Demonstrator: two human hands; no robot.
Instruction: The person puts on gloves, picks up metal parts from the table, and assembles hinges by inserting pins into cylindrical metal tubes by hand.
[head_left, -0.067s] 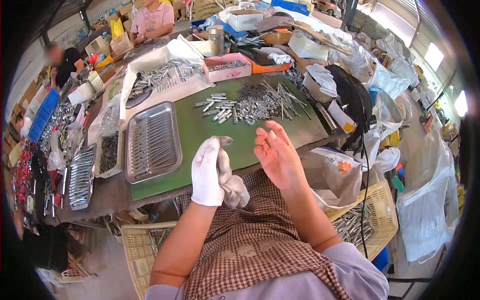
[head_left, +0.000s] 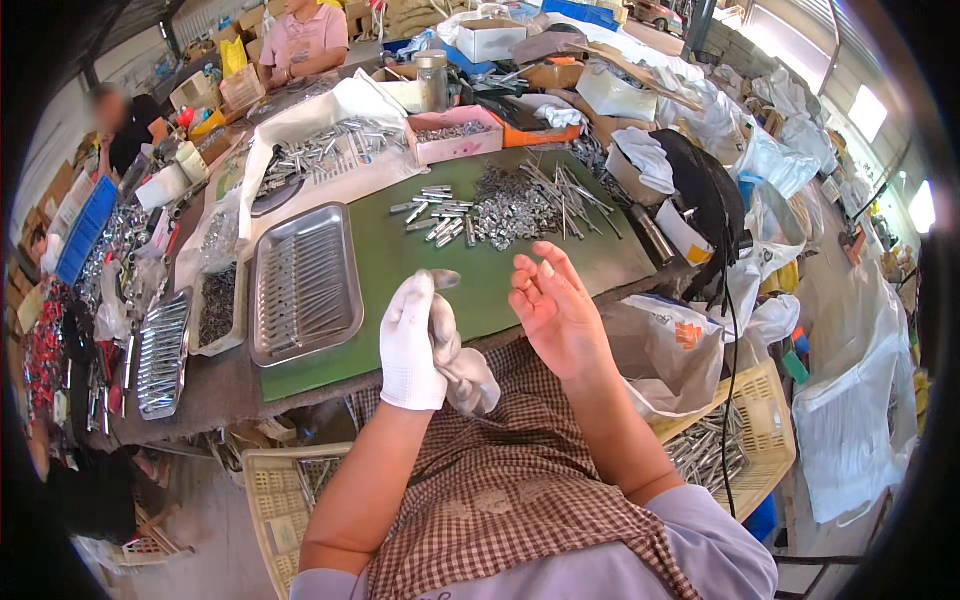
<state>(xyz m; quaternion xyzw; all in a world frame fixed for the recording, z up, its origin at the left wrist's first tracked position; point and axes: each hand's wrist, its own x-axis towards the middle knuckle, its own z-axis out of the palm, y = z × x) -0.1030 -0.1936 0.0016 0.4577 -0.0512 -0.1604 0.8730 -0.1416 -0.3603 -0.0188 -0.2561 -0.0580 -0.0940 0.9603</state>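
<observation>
While the gloved left hand (head_left: 412, 345) seems curled tight around a loose glove (head_left: 474, 382) above the apron (head_left: 490, 500), the bare right hand (head_left: 558, 318) hovers, fingers parted, apparently empty, with parts (head_left: 515, 217) heaped beyond on the mat (head_left: 382, 255), presumably for easy reach.

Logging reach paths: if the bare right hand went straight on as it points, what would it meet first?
The right hand would probably meet the pile of small metal parts on the green mat; hand height is unclear.
</observation>
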